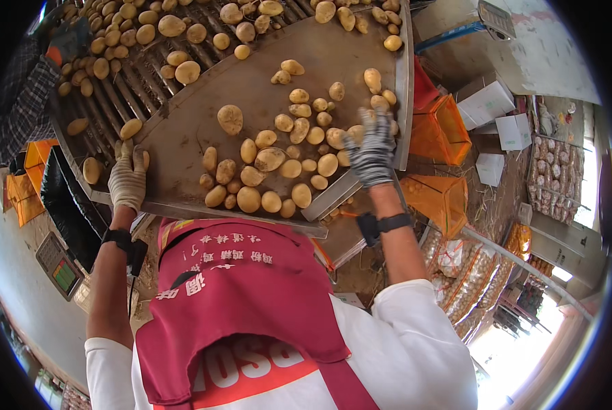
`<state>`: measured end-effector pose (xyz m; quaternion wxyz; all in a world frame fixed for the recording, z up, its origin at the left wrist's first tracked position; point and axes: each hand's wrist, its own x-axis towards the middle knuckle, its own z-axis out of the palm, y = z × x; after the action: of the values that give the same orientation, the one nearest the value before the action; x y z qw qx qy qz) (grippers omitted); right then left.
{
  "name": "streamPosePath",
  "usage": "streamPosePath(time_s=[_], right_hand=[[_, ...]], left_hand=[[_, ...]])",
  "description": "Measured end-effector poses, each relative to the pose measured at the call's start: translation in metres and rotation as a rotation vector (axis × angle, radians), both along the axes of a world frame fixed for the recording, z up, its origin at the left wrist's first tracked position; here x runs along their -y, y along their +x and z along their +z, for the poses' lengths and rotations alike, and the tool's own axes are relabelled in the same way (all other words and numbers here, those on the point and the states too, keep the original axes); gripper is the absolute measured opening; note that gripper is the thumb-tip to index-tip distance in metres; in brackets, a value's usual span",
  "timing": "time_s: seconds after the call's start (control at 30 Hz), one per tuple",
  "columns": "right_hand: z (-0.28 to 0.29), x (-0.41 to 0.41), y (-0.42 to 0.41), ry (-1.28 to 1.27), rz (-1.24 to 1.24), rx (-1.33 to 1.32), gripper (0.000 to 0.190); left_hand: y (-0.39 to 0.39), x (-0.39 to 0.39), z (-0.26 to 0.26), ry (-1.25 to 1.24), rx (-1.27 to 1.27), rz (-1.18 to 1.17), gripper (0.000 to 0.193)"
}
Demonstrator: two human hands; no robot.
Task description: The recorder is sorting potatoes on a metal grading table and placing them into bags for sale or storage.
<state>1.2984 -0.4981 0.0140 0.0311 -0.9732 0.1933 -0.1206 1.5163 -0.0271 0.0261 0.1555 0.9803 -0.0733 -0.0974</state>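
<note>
Before me is a metal sorting table (183,128) scattered with loose potatoes. My left hand (126,179), in a pale knit glove, lies over the table's left side. Its outstretched fingertips reach a yellow potato (131,129), and another potato (146,160) shows partly beside the fingers. My right hand (371,148), in a black-and-white striped glove, is spread over potatoes near the right rim, hiding some of them. A cluster of potatoes (270,159) covers the table between my hands. Under my right wrist is an angled metal chute edge (334,195).
A roller conveyor (132,92) bearing many potatoes adjoins the table at upper left. A checked sleeve (21,102) of another person is at far left. Orange mesh bags (439,133) hang at right; a black crate or bag (70,195) and a scale display (60,266) stand at left.
</note>
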Motion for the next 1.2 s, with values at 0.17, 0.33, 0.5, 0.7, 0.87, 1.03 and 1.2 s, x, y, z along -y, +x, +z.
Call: streamPosePath(time_s=[0.17, 0.33, 0.5, 0.7, 0.87, 1.03, 1.2], right_hand=[[-0.001, -0.097, 0.065, 0.170, 0.159, -0.018, 0.073], [0.031, -0.118, 0.085, 0.394, 0.417, 0.087, 0.046], [0.034, -0.134, 0.054, 0.227, 0.516, -0.304, 0.027], [0.003, -0.148, 0.062, 0.095, 0.566, -0.084, 0.024], [0.009, -0.136, 0.059, 0.062, 0.580, -0.089, 0.034], [0.032, -0.144, 0.065, 0.597, 0.399, -0.024, 0.044], [0.057, -0.137, 0.058, 1.879, 0.139, 0.100, 0.050]], left_hand=[[-0.002, 0.004, 0.006, -0.009, -0.017, 0.019, 0.056], [-0.003, 0.006, 0.010, -0.054, -0.021, 0.024, 0.055], [-0.004, 0.007, 0.011, -0.039, -0.032, 0.038, 0.054], [-0.003, 0.004, 0.006, -0.001, 0.022, 0.011, 0.053], [-0.002, 0.001, 0.001, 0.016, 0.054, -0.001, 0.053], [-0.001, 0.000, 0.003, -0.020, 0.019, 0.000, 0.053], [-0.002, 0.004, 0.004, 0.000, 0.085, -0.013, 0.053]])
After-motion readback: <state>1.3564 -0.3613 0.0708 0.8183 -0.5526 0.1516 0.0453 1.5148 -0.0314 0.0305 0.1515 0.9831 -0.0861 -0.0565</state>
